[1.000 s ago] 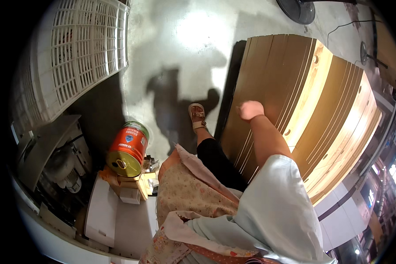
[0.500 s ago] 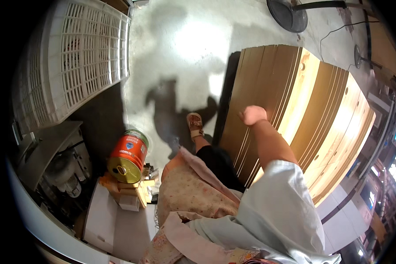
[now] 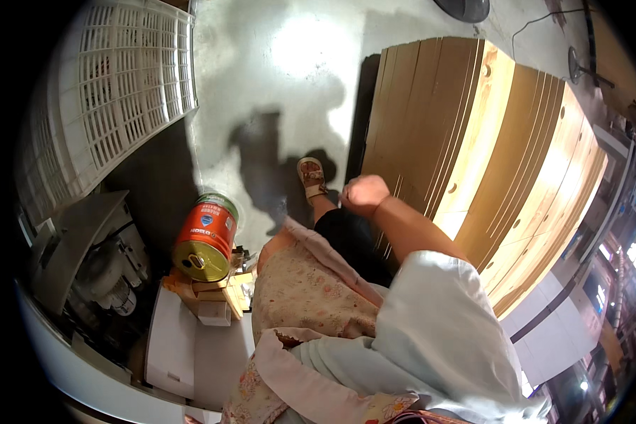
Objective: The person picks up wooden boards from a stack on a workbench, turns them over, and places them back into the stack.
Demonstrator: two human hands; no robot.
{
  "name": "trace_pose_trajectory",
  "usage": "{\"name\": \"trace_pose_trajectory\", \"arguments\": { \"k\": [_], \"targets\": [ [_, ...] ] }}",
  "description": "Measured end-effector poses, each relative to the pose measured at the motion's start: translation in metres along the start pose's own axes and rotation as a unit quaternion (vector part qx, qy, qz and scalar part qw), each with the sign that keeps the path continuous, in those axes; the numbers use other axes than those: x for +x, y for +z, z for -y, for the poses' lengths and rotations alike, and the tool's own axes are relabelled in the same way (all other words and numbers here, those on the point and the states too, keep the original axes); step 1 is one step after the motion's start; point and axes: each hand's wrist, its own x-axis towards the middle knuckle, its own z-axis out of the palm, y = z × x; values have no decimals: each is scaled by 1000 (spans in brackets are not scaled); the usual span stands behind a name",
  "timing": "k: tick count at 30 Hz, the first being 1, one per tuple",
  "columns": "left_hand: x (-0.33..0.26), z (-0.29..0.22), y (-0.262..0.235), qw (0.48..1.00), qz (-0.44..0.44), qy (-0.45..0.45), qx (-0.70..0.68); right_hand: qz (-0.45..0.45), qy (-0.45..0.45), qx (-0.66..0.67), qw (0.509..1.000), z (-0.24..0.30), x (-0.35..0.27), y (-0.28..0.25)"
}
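My right hand (image 3: 365, 195) is closed in a fist at the end of its bent forearm, in a pale blue sleeve. What it holds, if anything, is hidden inside the curled fingers. It hangs in front of my body, beside the near left edge of a large stack of brown and light wood boards (image 3: 466, 141), and I cannot tell whether it touches them. Nothing of my left hand shows. Below, my foot in a beige sandal (image 3: 311, 177) stands on the floor, and a floral apron (image 3: 318, 286) covers my front.
At the left stands a white slatted plastic crate (image 3: 131, 71). A red and green metal can (image 3: 208, 230) leans near a small wooden piece (image 3: 237, 297) by a white panel (image 3: 173, 339). Machinery with a motor (image 3: 109, 283) sits at lower left. A dark round base (image 3: 466, 6) rests on the concrete floor (image 3: 275, 92).
My right hand has moved left and slightly down, away from over the boards, and stays closed. The boards and crate have shifted up in the picture as my view moved.
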Motion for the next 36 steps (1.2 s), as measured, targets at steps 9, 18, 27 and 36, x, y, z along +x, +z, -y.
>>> {"name": "trace_pose_trajectory", "arguments": {
  "k": [9,18,27,36],
  "targets": [
    [2,2,0,1000,4,23,13,62,124,17,990,-19,-4,73],
    [0,5,3,998,-2,56,38,166,110,-42,979,-46,-25,109],
    [-3,13,3,995,1,66,71,194,104,11,975,-28,7,149],
    [-2,20,7,993,20,60,100,82,42,35,995,-6,63,163]
  ]
}}
